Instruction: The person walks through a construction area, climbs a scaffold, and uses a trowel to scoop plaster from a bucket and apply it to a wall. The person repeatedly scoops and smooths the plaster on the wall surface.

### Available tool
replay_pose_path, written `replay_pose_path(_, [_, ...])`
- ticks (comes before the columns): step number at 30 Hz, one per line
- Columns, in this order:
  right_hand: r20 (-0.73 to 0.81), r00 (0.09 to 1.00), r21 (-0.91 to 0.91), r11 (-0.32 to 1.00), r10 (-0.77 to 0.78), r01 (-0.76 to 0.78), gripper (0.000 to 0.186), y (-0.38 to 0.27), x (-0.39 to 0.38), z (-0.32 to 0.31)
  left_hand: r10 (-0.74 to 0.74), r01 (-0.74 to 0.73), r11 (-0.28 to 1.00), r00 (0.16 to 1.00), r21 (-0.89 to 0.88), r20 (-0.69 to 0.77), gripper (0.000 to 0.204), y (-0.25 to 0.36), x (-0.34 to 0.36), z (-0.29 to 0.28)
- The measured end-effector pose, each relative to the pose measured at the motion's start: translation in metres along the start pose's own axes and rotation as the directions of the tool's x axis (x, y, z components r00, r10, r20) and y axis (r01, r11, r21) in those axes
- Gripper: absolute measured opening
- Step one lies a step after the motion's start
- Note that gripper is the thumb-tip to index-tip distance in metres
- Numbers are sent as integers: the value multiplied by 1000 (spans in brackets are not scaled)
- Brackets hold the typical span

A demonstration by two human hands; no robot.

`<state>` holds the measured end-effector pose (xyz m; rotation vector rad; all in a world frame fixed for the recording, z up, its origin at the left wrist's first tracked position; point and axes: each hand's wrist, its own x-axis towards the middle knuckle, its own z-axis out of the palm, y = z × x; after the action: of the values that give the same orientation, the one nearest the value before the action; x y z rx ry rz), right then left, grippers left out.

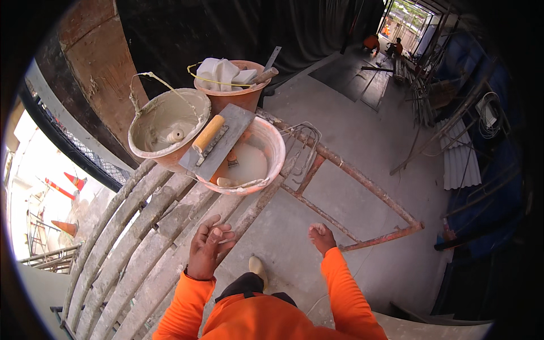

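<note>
The left hand (208, 249) is laid flat on the scaffold planks (141, 238), its fingers spread open and holding nothing. The right hand (322, 237) is kept in the air beside the rusty frame (362, 187); its fingers are curled in, but no thing is seen inside them. The trowel (217, 141) is found straight ahead of the left hand, well apart from it, laid across the rim of the red bucket (272, 147). Its long axis is turned up and to the right, with the orange handle pointing the same way. The left hand is the nearer one to it. The trowel blade is flat grey metal, stained with dry mortar. To the left of the red bucket, touching it, a pale bucket (153, 141) crusted with plaster is seen; behind it, a third bucket (238, 99) filled with white cloth. The planks are rough, rounded and coated with cement.
</note>
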<state>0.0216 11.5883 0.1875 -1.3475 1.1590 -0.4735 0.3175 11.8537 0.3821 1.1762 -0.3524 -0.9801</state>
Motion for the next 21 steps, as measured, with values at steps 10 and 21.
replay_pose_path(10, [-70, 996, 296, 955, 54, -31, 59, -128, 176, 38, -17, -22, 895, 996, -446, -83, 47, 34, 62, 41])
replay_pose_path(21, [-76, 977, 485, 864, 198, -137, 37, -160, 227, 56, 102, -284, 791, 935, -542, -341, 43, 22, 72, 64])
